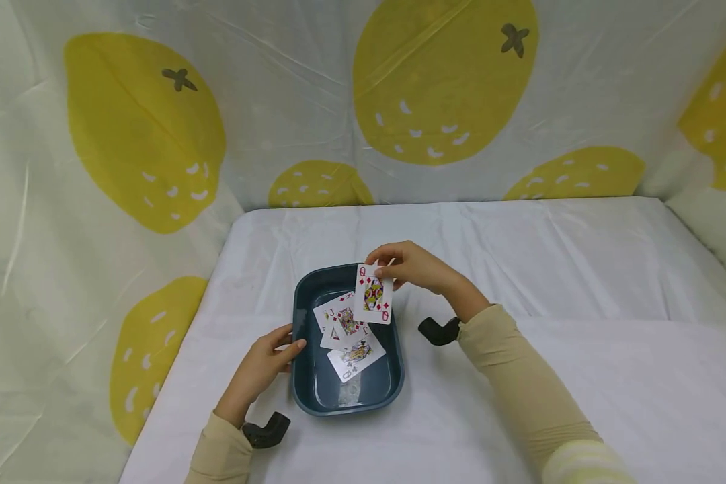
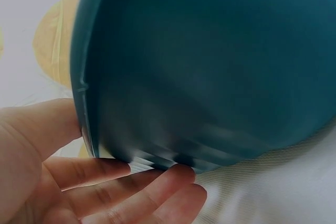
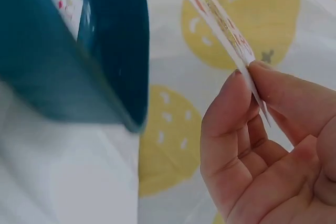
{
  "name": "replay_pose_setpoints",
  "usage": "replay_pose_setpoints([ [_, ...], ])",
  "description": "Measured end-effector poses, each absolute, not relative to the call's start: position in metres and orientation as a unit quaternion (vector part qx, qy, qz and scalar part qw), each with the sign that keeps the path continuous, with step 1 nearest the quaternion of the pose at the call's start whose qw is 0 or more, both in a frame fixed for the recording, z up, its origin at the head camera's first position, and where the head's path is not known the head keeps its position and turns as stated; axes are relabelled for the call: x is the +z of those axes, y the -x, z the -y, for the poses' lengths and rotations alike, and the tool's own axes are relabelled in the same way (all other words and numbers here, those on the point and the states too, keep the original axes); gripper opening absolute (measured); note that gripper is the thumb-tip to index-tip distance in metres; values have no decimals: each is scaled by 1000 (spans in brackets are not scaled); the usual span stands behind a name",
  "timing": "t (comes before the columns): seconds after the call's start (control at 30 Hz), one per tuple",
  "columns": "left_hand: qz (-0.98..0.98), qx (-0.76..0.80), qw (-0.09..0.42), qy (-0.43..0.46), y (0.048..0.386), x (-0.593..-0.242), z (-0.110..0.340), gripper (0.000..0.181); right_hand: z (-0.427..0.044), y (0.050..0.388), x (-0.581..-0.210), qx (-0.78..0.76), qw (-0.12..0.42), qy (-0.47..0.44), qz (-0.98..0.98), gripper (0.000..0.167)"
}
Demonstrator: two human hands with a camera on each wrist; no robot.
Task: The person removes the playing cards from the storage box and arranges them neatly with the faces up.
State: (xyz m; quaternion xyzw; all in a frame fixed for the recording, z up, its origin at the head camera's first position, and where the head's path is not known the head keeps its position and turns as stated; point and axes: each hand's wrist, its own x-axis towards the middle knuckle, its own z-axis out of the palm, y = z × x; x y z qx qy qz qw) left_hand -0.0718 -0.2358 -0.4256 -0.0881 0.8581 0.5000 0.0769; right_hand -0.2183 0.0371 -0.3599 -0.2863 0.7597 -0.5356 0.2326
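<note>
My right hand (image 1: 416, 269) pinches a queen of diamonds card (image 1: 373, 296) between thumb and fingers, above the upper right rim of a dark blue tray (image 1: 347, 409). In the right wrist view, the hand (image 3: 273, 145) holds the card (image 3: 223, 22) edge-on. My left hand (image 1: 260, 366) grips the tray's left wall, thumb over the rim; the left wrist view has the fingers (image 2: 176, 182) beneath the tray (image 2: 210, 66). Inside lie several overlapping cards, a queen of clubs (image 1: 355, 356) nearest me, with a king (image 1: 333, 310) and a jack behind.
A white cloth (image 1: 581, 269) covers the table. Behind and to the left hangs a pale sheet with yellow lemon prints (image 1: 448, 81). A black curved piece is at each wrist, one by the right (image 1: 438, 331) and one by the left (image 1: 267, 431).
</note>
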Motion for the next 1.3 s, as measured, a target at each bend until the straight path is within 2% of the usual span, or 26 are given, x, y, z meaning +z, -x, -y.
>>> replay_pose_setpoints([
  [0.2, -861, 495, 77, 87, 72, -428, 238, 50, -79, 230, -373, -542, 233, 235, -773, 27],
  [0.4, -857, 501, 79, 94, 71, -427, 240, 49, -101, 235, -406, -519, 261, 212, -786, 26],
  [0.53, -853, 507, 82, 95, 71, -427, 240, 48, -100, 236, -426, -488, 260, 216, -805, 21],
  [0.83, -846, 519, 83, 92, 70, -428, 239, 49, -86, 237, -444, -387, 193, 243, -868, 7],
  [1.3, -841, 528, 84, 83, 72, -426, 238, 47, -80, 233, -442, -322, 163, 254, -897, 10],
])
